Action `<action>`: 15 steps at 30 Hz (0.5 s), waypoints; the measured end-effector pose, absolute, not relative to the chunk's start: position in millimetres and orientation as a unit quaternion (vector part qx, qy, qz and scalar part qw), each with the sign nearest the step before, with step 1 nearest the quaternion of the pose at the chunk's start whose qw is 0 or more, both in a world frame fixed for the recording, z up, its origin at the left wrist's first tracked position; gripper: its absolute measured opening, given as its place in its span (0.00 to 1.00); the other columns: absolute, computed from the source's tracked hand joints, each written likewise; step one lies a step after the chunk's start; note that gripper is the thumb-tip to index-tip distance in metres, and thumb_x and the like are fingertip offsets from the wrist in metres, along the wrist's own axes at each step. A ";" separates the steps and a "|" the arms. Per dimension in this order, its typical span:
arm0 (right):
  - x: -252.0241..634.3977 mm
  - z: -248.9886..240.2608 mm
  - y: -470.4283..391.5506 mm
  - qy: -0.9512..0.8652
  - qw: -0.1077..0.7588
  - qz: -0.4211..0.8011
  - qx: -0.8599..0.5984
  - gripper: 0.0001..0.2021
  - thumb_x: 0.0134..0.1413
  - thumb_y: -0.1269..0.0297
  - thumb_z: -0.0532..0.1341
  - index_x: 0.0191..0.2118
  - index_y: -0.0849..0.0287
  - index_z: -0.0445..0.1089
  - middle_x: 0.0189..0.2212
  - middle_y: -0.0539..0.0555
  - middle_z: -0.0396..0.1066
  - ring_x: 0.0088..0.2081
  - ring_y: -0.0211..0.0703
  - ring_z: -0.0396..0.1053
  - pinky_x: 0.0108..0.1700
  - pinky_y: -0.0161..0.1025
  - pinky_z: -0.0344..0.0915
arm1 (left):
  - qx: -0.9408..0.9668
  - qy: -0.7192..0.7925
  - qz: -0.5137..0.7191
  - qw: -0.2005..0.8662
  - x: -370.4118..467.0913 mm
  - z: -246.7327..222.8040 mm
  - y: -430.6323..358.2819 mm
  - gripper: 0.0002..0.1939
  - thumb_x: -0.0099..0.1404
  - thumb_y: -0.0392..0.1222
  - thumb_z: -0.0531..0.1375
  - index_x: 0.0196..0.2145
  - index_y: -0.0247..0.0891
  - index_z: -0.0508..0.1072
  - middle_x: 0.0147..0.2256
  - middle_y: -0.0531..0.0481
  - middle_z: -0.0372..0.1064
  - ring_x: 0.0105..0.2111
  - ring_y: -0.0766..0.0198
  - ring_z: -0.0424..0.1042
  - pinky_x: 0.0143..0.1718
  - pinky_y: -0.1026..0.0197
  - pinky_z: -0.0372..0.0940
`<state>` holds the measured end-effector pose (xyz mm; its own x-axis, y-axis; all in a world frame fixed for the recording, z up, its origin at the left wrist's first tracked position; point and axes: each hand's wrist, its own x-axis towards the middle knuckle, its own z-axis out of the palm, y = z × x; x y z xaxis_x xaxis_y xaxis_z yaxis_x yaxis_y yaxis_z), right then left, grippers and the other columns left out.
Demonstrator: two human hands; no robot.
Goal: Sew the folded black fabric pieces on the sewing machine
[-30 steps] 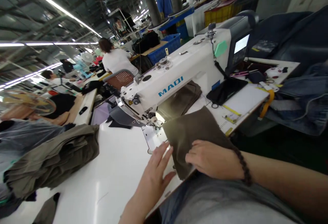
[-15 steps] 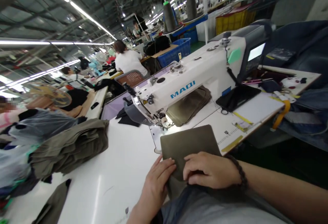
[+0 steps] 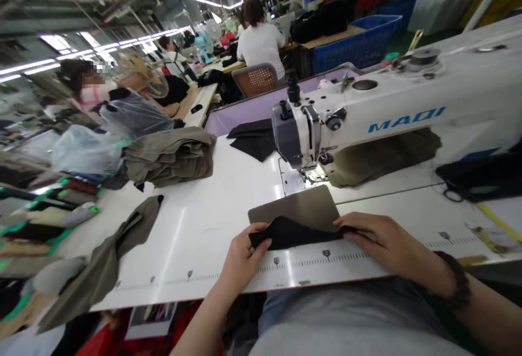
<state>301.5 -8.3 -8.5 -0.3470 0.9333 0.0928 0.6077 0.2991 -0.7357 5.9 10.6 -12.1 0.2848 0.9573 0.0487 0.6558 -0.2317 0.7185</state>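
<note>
An olive fabric piece [image 3: 304,206] lies on the white sewing table in front of the machine's needle area. Its near edge is covered by a black fabric strip [image 3: 296,234], or a dark underside folded over; I cannot tell which. My left hand [image 3: 244,250] pinches the left end of the black fabric between thumb and fingers. At the other end, my right hand [image 3: 379,236] pinches its right corner. Just beyond stands the white sewing machine [image 3: 391,106], its lit presser foot [image 3: 316,174] above the far edge of the olive piece.
Folded olive fabric [image 3: 379,157] lies under the machine arm. A stack of olive pieces [image 3: 171,155] and black fabric [image 3: 256,138] are at the back left. A long olive piece [image 3: 118,253] hangs over the left edge. A person in white [image 3: 261,43] sits beyond.
The view has turned left and closer to the machine. My hands have moved from resting on the olive fabric near my lap to gripping black fabric at its near edge on the table.
</note>
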 end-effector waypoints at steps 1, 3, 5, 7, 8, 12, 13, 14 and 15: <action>296.9 -7.9 -1.8 -0.745 0.278 0.316 -0.518 0.14 0.57 0.58 0.50 0.41 0.57 0.70 0.39 0.56 0.72 0.42 0.47 0.69 0.45 0.45 0.64 | 0.721 0.561 0.258 0.315 6.3 -13.5 13.0 0.11 0.60 0.41 0.54 0.38 0.36 0.72 0.35 0.49 0.73 0.35 0.60 0.73 0.38 0.58 0.69; 289.7 -8.1 9.4 -0.717 0.291 0.337 -0.536 0.15 0.55 0.56 0.52 0.44 0.57 0.67 0.36 0.55 0.72 0.39 0.48 0.69 0.41 0.44 0.65 | 0.681 0.587 0.274 0.340 5.8 -16.3 16.7 0.11 0.61 0.43 0.54 0.36 0.35 0.72 0.35 0.49 0.74 0.35 0.58 0.72 0.38 0.56 0.68; 285.4 -10.8 16.4 -0.691 0.297 0.349 -0.559 0.19 0.54 0.57 0.54 0.50 0.57 0.60 0.32 0.53 0.72 0.35 0.46 0.70 0.37 0.43 0.66 | 0.657 0.597 0.286 0.361 4.9 -18.7 19.0 0.12 0.61 0.44 0.54 0.35 0.35 0.72 0.35 0.49 0.74 0.36 0.57 0.72 0.38 0.55 0.68; 283.3 -15.5 18.7 -0.667 0.310 0.336 -0.589 0.24 0.53 0.58 0.54 0.55 0.57 0.51 0.27 0.49 0.71 0.28 0.43 0.68 0.32 0.40 0.65 | 0.652 0.598 0.286 0.369 4.3 -20.7 20.0 0.11 0.61 0.43 0.54 0.35 0.35 0.72 0.36 0.49 0.73 0.36 0.58 0.72 0.38 0.56 0.68; 282.8 -18.0 18.4 -0.660 0.317 0.323 -0.600 0.26 0.53 0.59 0.54 0.57 0.57 0.48 0.24 0.48 0.69 0.25 0.41 0.67 0.30 0.39 0.64 | 0.654 0.598 0.283 0.366 4.2 -21.8 20.1 0.10 0.61 0.42 0.54 0.35 0.36 0.72 0.35 0.49 0.73 0.36 0.58 0.72 0.37 0.56 0.68; 282.1 -24.4 14.8 -0.693 0.306 0.265 -0.597 0.18 0.54 0.59 0.53 0.51 0.54 0.58 0.26 0.49 0.69 0.25 0.40 0.67 0.29 0.38 0.64 | 0.670 0.606 0.290 0.315 3.9 -27.6 18.2 0.19 0.59 0.40 0.57 0.49 0.36 0.65 0.36 0.49 0.72 0.33 0.60 0.73 0.34 0.59 0.70; 281.6 -24.8 14.1 -0.705 0.299 0.250 -0.592 0.14 0.54 0.59 0.53 0.46 0.53 0.63 0.28 0.50 0.70 0.27 0.41 0.68 0.31 0.39 0.65 | 0.674 0.607 0.297 0.299 3.6 -28.8 17.6 0.26 0.59 0.39 0.57 0.55 0.36 0.58 0.36 0.48 0.72 0.32 0.61 0.73 0.33 0.59 0.70; 280.9 -24.9 13.5 -0.715 0.292 0.238 -0.588 0.10 0.55 0.59 0.53 0.41 0.53 0.66 0.29 0.51 0.71 0.29 0.42 0.69 0.32 0.39 0.65 | 0.682 0.605 0.301 0.281 3.2 -29.6 17.1 0.32 0.59 0.39 0.57 0.59 0.36 0.51 0.37 0.48 0.71 0.32 0.61 0.73 0.32 0.60 0.71; 280.0 -24.7 12.9 -0.724 0.286 0.229 -0.585 0.09 0.55 0.59 0.52 0.37 0.53 0.67 0.30 0.52 0.72 0.31 0.42 0.70 0.33 0.40 0.65 | 0.696 0.597 0.300 0.263 2.8 -29.8 16.9 0.35 0.60 0.40 0.57 0.61 0.37 0.46 0.39 0.47 0.71 0.32 0.61 0.73 0.33 0.60 0.71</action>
<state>280.0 12.9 -24.7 -0.1516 0.9775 0.1466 0.7156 0.2109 -0.6659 2.8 16.9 -29.8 0.1080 0.9888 0.1031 0.6734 -0.1491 0.7241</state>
